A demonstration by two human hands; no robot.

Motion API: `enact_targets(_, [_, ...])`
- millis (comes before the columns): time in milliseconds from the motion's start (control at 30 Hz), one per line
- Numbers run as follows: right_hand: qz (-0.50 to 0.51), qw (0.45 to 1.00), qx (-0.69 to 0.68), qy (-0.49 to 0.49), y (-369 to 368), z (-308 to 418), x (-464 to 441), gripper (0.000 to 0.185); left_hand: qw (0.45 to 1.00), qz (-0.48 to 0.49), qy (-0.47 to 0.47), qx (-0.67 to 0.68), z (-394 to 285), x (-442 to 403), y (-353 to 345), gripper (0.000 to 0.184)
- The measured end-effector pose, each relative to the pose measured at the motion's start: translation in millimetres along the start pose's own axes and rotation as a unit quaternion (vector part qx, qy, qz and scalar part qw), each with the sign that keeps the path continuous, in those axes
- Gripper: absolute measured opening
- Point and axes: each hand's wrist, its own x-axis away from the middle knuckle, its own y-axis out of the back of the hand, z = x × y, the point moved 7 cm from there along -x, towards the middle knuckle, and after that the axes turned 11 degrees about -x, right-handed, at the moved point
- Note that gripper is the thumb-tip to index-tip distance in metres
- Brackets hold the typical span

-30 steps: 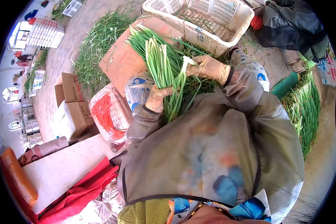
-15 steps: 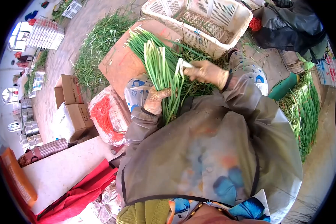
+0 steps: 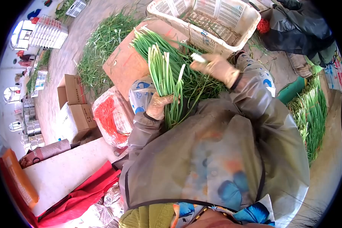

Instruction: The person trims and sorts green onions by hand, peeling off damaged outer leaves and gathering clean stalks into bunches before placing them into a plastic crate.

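Observation:
My left hand (image 3: pixel 158 106), in a pale glove, is wrapped round a bunch of garlic chives (image 3: pixel 161 72). Their whitish ends point up and away from me, and the green leaves hang below my fist. To the right and apart from the bunch, my gloved right hand (image 3: pixel 219 69) is closed on a small white thing (image 3: pixel 198 57) whose kind I cannot make out. More chives (image 3: pixel 151 40) lie behind the held bunch, partly on a brown board (image 3: pixel 119 60). Loose dark green leaves (image 3: pixel 205 86) are heaped under my right hand.
A white plastic crate (image 3: pixel 212 47) stands just beyond the board. Loose greens (image 3: pixel 98 53) cover the floor at left, near a cardboard box (image 3: pixel 79 117) and red ties (image 3: pixel 107 116) on a white package. Chives stacked in bundles (image 3: pixel 313 117) are at right.
My right hand has moved a little right and up, away from the stalk tops, with the white thing in it. My left hand keeps its hold on the bunch.

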Motion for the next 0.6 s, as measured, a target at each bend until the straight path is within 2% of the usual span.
enact_targets(100, [0.097, 0.992, 0.055, -0.059, -44.2, 3.0, 7.8, 0.029, 1.0, 0.0, 0.023, -0.02, -5.1, -2.0, -14.5, 0.031])
enact_targets(200, [0.143, 0.988, 0.018, -0.06, -44.9, 1.5, 5.8, 0.028, 1.0, 0.019, 0.024, -0.005, -2.6, -0.2, -12.1, 0.034])
enact_targets(233, [0.169, 0.983, 0.069, -0.036, -44.5, 7.9, 7.9, 0.027, 1.0, 0.015, 0.025, -0.006, -1.8, 1.9, -7.9, 0.034])
enact_targets(300, [0.14, 0.99, -0.002, -0.018, -38.7, 24.4, 16.9, 0.024, 0.999, 0.036, 0.028, -0.024, 2.8, 5.3, -3.7, 0.034])
enact_targets(333, [0.129, 0.99, -0.031, 0.052, -22.3, 19.7, 8.2, 0.025, 0.999, 0.042, 0.026, -0.016, 1.2, 7.6, -5.0, 0.033])
enact_targets(367, [0.097, 0.984, -0.147, -0.029, 1.8, 15.6, 6.1, 0.027, 0.999, 0.041, 0.026, -0.014, 0.8, 9.1, -4.7, 0.033])
enact_targets(400, [0.051, 0.97, -0.238, 0.024, 27.5, 15.4, -4.2, 0.029, 0.999, 0.032, 0.029, -0.004, 1.4, 10.1, -3.8, 0.033])
enact_targets(467, [0.004, 0.943, -0.325, 0.076, 41.7, 22.8, -7.3, 0.031, 0.999, 0.012, 0.035, 0.008, 4.6, 10.8, 1.5, 0.033])
enact_targets(500, [-0.116, 0.99, -0.001, 0.079, 55.2, 24.9, -1.6, 0.032, 0.999, 0.014, 0.035, 0.008, 5.5, 9.5, 2.3, 0.033])
enact_targets(533, [-0.224, 0.917, 0.323, 0.072, 61.8, 37.8, 8.1, 0.032, 1.0, 0.012, 0.026, -0.012, 3.9, 6.3, 3.3, 0.033])
enact_targets(567, [-0.154, 0.965, 0.167, 0.129, 46.4, 31.2, 9.2, 0.038, 0.999, 0.009, 0.015, -0.031, -0.2, 2.6, 1.8, 0.032])
enact_targets(600, [-0.102, 0.99, -0.054, 0.081, 24.6, 1.5, 3.8, 0.04, 1.0, -0.004, 0.012, -0.012, -3.4, 1.0, -2.7, 0.03])
